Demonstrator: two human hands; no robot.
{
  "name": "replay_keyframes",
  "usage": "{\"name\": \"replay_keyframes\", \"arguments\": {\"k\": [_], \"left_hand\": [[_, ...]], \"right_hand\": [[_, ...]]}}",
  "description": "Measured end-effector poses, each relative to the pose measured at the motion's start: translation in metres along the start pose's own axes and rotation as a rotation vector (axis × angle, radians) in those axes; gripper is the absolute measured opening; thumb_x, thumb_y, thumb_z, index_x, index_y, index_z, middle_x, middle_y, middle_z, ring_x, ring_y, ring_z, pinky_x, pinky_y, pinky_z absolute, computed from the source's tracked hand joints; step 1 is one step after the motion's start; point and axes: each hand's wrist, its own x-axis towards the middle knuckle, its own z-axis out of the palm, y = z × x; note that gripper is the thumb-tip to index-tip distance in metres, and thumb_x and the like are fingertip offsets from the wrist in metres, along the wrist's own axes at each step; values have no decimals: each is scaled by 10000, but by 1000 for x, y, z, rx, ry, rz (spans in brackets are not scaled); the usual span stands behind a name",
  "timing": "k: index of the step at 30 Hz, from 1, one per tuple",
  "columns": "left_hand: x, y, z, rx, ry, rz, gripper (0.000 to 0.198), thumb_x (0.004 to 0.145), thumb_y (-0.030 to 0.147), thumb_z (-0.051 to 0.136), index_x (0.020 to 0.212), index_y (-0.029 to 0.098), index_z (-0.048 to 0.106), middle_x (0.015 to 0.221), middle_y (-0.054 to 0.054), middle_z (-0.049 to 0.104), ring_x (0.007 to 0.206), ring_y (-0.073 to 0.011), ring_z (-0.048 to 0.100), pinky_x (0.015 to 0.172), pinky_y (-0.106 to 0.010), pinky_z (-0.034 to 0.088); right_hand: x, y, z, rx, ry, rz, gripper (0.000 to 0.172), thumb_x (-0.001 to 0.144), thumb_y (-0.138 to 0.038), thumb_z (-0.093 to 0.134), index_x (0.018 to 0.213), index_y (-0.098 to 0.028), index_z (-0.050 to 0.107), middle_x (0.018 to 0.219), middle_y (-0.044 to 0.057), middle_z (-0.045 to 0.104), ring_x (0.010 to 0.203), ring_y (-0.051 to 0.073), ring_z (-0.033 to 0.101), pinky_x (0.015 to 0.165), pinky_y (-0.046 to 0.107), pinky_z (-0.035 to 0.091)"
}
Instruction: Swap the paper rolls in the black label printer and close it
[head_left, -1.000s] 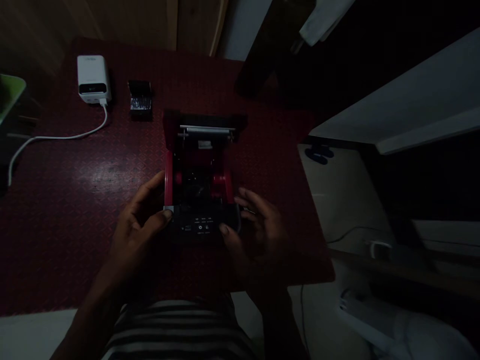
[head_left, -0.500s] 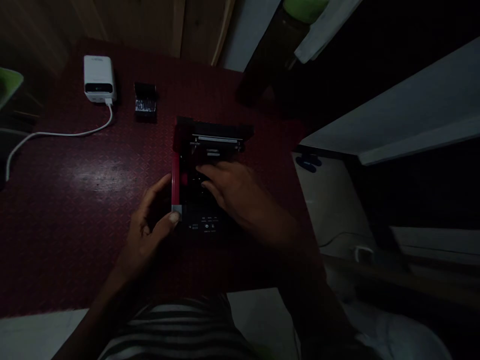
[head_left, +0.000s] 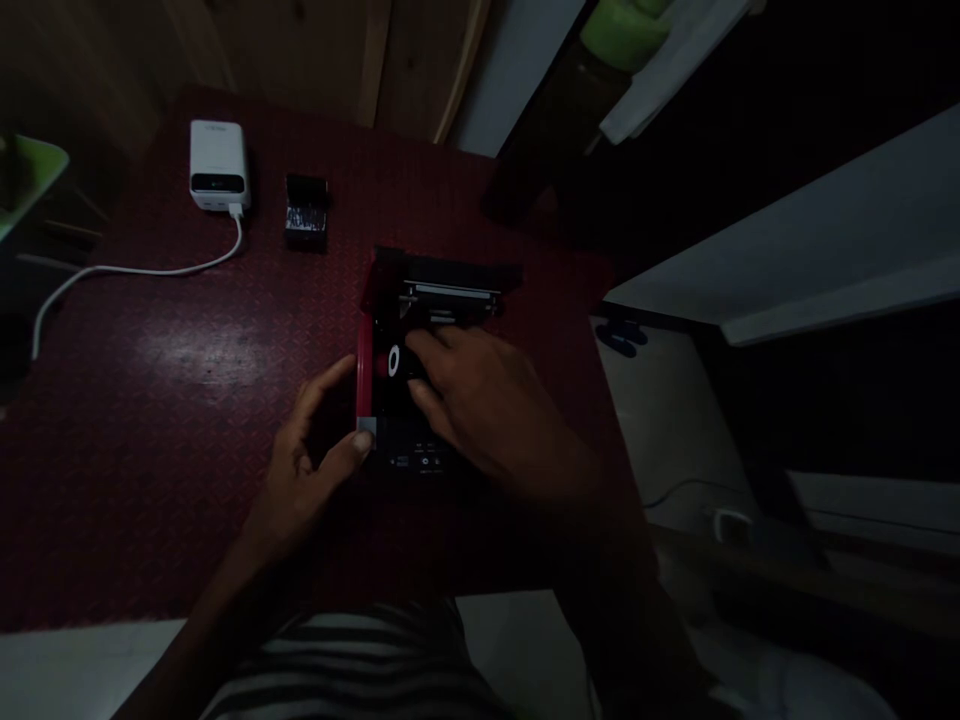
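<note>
A small red and black printer [head_left: 442,292] sits on the dark red table [head_left: 150,400] with its lid tipped open toward the back. My left hand [head_left: 315,465] grips its front left corner, thumb on the grey corner piece and fingers along the red side. My right hand [head_left: 484,400] reaches into the open bay, fingertips beside a red part with a white ring [head_left: 392,362]. The dim light hides whether those fingers hold anything. The printer's front button panel [head_left: 420,460] shows just below my right hand.
A white box-shaped device [head_left: 217,165] stands at the table's back left, its white cable [head_left: 150,270] trailing left. A small black object [head_left: 306,212] lies beside it. A beige surface [head_left: 660,400] adjoins the table's right edge. Green items [head_left: 615,25] sit beyond.
My right hand has left the printer's front right corner and gone into the open bay. A red part with a white ring now shows there. My left hand stays on the front left corner.
</note>
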Motion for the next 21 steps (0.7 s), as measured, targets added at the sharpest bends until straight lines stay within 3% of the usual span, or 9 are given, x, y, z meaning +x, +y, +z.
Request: {"name": "replay_keyframes", "arguments": {"k": [5,9,12,14,17,21], "left_hand": [[1,-4,-2,9,-9,13,681,1048,553,828,1670,327,671,1716,-102,674,1618,-397,617,1340,-542,519],[0,-7,-4,15,-9,-10,685,1056,548,814,1692,350,652,1684,-88,705,1578,-411,651,1284,-535,565],[-1,-7,-3,3,-2,-16,680,1050,553,813,1687,368,660,1688,-69,707,1554,-406,671,1225,-500,608],[-1,-7,-3,20,15,-34,689,1042,562,820,1685,368,665,1681,-64,712,1537,-400,682,1204,-485,620],[0,-6,-3,38,23,-51,708,1037,577,821,1694,367,660,1681,-57,713,1526,-395,687,1195,-478,623],[2,-6,-3,76,32,-35,715,1027,597,818,1691,374,670,1708,-43,688,1575,-407,638,1250,-493,586]], "right_hand": [[-49,8,-14,193,398,-18,215,1018,-154,738,1203,-254,782,1119,64,869,985,268,821,880,414,658],[-77,46,-19,490,606,241,307,962,-187,855,1230,-332,821,1150,16,879,1046,276,835,932,446,676],[-77,87,8,701,761,402,272,899,-289,923,1150,-314,820,1103,17,868,1034,282,832,931,475,688],[-72,110,38,816,778,496,330,865,-413,947,1140,-304,802,1102,23,858,1035,280,828,920,481,696],[-63,124,78,937,648,581,363,844,-483,920,1123,-291,788,1116,36,856,1074,282,823,994,508,688],[-57,118,101,946,546,578,312,811,-425,884,1067,-273,791,1068,32,852,1022,278,807,1006,521,667]]}}
